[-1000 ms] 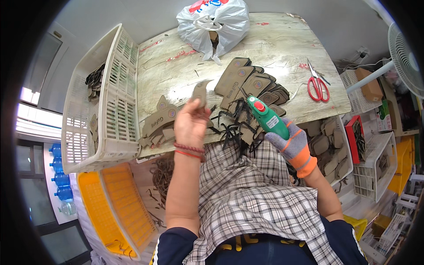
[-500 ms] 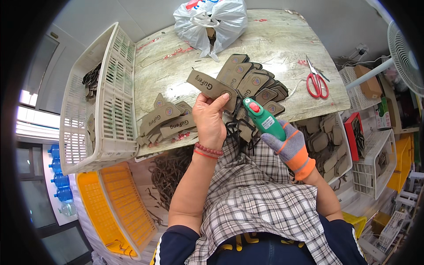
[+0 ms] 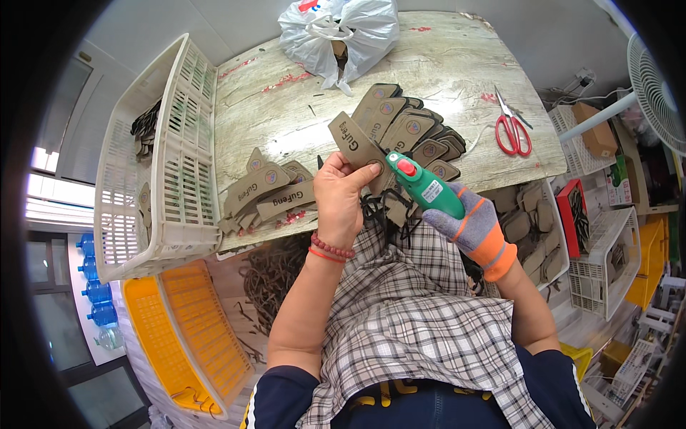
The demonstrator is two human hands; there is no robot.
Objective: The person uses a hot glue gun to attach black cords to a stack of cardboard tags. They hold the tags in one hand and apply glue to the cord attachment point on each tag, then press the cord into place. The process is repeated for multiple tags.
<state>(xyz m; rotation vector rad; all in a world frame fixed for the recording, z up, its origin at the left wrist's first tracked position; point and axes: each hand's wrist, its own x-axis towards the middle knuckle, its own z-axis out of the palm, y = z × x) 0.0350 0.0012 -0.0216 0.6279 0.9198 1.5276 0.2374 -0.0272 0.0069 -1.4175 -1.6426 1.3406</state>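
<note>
- The left hand (image 3: 339,196) is bare, its fingers clamped on a brown card tag (image 3: 357,146), held tilted just above the counter's near edge.
- The right hand (image 3: 471,225), in a grey and orange glove, has its fingers wrapped tight round a green tool (image 3: 423,186) whose tip meets the tag.
- The counter (image 3: 457,79) is pale, worn and marble-patterned, with red smears near its far side.
- On it lie a fanned stack of tags (image 3: 407,129) beyond the hands, a smaller pile (image 3: 264,189) to the left, red scissors (image 3: 511,129) to the right and a white bag (image 3: 339,32) at the far edge.
- A white crate (image 3: 164,164) stands on the left end; it holds what may be more tags, hard to tell through the slats.
- Below it sits an orange crate (image 3: 186,343).
- A fan (image 3: 657,93) and white baskets (image 3: 607,257) crowd the right side.
- Dark cords (image 3: 275,268) lie near the person's lap.
</note>
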